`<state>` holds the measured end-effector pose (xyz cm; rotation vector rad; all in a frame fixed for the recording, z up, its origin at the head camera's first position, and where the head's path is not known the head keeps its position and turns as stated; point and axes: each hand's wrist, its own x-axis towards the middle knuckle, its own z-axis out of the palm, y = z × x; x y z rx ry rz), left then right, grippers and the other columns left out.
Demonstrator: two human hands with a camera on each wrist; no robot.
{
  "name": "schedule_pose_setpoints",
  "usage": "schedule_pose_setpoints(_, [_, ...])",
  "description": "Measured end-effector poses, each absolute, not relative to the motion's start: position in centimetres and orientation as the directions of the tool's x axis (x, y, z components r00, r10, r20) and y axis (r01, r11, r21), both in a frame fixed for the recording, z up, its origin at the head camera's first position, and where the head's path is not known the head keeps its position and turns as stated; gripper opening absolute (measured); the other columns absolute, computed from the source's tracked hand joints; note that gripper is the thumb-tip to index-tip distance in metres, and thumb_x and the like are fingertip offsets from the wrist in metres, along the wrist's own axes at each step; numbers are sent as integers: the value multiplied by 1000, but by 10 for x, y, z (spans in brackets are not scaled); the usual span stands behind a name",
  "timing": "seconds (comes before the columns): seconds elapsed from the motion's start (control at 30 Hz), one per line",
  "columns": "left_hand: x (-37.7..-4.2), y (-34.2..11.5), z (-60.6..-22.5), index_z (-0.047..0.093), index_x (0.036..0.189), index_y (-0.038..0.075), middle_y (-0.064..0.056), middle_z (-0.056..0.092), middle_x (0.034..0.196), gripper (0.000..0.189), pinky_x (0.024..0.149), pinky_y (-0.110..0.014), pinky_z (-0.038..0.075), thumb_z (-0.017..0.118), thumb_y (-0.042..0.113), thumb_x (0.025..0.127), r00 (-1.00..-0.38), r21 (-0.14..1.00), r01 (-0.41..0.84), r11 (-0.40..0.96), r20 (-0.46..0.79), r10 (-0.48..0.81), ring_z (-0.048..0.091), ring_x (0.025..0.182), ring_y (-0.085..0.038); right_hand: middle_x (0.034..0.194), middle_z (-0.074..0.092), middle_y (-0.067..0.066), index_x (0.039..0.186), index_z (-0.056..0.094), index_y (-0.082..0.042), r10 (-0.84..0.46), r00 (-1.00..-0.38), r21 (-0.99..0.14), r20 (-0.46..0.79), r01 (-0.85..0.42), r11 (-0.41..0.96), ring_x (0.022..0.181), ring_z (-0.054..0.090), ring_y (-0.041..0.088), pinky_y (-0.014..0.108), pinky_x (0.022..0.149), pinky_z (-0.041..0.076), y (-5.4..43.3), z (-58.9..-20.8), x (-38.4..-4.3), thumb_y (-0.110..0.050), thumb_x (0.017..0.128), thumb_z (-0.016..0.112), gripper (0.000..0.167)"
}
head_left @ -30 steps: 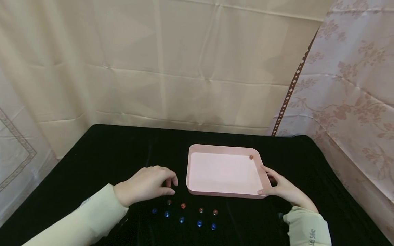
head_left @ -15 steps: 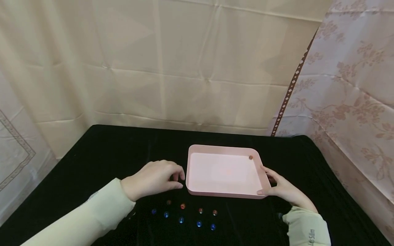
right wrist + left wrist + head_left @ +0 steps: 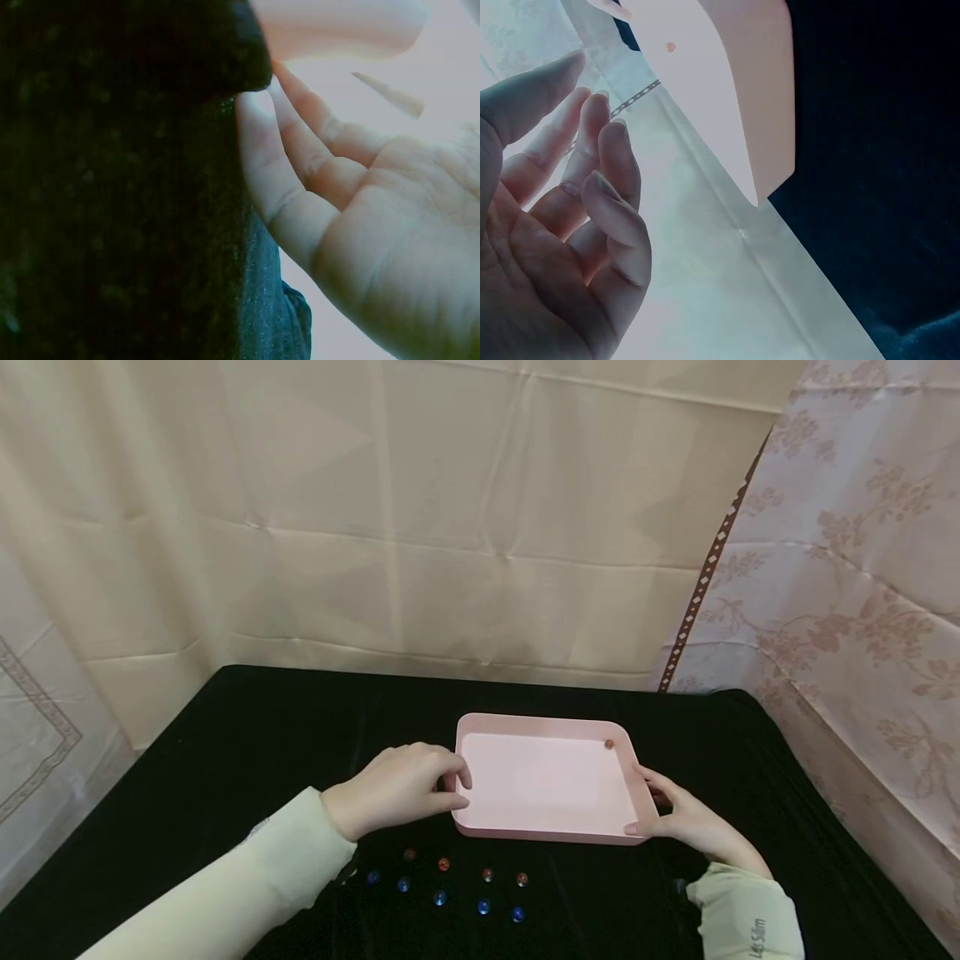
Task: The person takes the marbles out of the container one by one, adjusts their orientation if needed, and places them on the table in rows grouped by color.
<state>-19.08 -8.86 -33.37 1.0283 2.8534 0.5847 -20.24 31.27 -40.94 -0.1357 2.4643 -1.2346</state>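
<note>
A shallow pink tray (image 3: 547,777) lies on the black cloth, with one orange-brown marble (image 3: 609,744) in its far right corner. My right hand (image 3: 686,822) holds the tray's right end, thumb at the near corner and fingers along the side. Over the tray's left rim hovers my left hand (image 3: 405,785), its fingers loosely bent. No object shows in its palm (image 3: 540,262) in the left wrist view; whether it touches the rim, I cannot tell. Nearer the person lie a row of reddish marbles (image 3: 443,864) and a row of blue marbles (image 3: 440,898).
Black cloth (image 3: 300,718) covers the table. A cream curtain (image 3: 450,527) hangs behind it, and a floral pink curtain (image 3: 862,568) hangs along the right. Part of a white cloth (image 3: 37,718) shows at the left.
My left hand has moved right and slightly away from the person, from above the marbles to the tray's left rim. The right hand, tray and marbles have stayed in place.
</note>
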Motion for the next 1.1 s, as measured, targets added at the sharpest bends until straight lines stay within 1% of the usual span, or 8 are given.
schedule_pose_setpoints(0.13, [-194, -83, -333, 71, 99, 21, 16, 61, 77, 12, 55, -22, 44, 71, 30, 91, -781, 367, 598, 713, 65, 621, 51, 65, -2, 152, 23, 34, 157, 11, -1, -254, -921, -789, -296, 86, 608, 131, 36, 48, 56, 97, 44, 313, -408, -202, -26, 85, 76, 101])
schedule_pose_setpoints(0.27, [-198, -75, -333, 72, 99, 21, 14, 64, 81, 12, 56, -23, 45, 70, 31, 92, -787, 375, 586, 718, 51, 615, 53, 66, -3, 153, 22, 33, 157, 10, -3, -240, -920, -787, -311, 107, 607, 133, 33, 47, 59, 99, 42, 312, -407, -202, -27, 85, 77, 101])
schedule_pose_setpoints(0.4, [-203, -66, -331, 72, 101, 21, 12, 68, 85, 14, 58, -24, 46, 70, 32, 92, -790, 381, 576, 723, 34, 612, 55, 70, -4, 153, 22, 32, 157, 11, -4, -235, -920, -789, -314, 115, 603, 133, 33, 47, 59, 99, 41, 312, -407, -201, -26, 85, 77, 101])
schedule_pose_setpoints(0.53, [-207, -57, -330, 72, 102, 20, 11, 69, 88, 15, 58, -25, 46, 69, 32, 93, -790, 392, 571, 722, 22, 613, 55, 69, -4, 153, 22, 33, 157, 11, -3, -235, -921, -791, -310, 113, 601, 132, 34, 48, 59, 99, 42, 313, -407, -202, -25, 85, 76, 100])
schedule_pose_setpoints(0.7, [-212, -46, -332, 72, 102, 21, 11, 69, 89, 15, 59, -25, 47, 69, 33, 93, -789, 403, 569, 717, 21, 615, 56, 69, -4, 152, 22, 34, 157, 10, -1, -238, -921, -791, -309, 110, 602, 131, 35, 48, 60, 98, 42, 314, -409, -203, -26, 86, 76, 100])
schedule_pose_setpoints(0.87, [-216, -34, -332, 71, 101, 24, 13, 69, 89, 14, 57, -24, 46, 69, 35, 93, -788, 405, 568, 717, 16, 615, 56, 68, -4, 152, 22, 32, 157, 11, -4, -235, -917, -797, -322, 129, 590, 132, 33, 47, 60, 100, 41, 313, -408, -202, -26, 85, 76, 99])
schedule_pose_setpoints(1.0, [-220, -25, -333, 71, 101, 23, 12, 69, 90, 14, 55, -23, 46, 68, 35, 93, -786, 423, 569, 705, 26, 618, 56, 67, -4, 153, 22, 32, 157, 11, -4, -235, -917, -796, -322, 128, 592, 133, 32, 48, 61, 100, 40, 313, -407, -201, -27, 85, 76, 99])
schedule_pose_setpoints(1.1, [-223, -21, -333, 71, 101, 22, 11, 69, 89, 14, 58, -23, 46, 69, 34, 93, -784, 438, 570, 695, 39, 619, 55, 66, -4, 154, 21, 31, 157, 12, -4, -227, -918, -792, -326, 134, 595, 133, 32, 48, 62, 101, 39, 313, -408, -202, -26, 85, 76, 99])
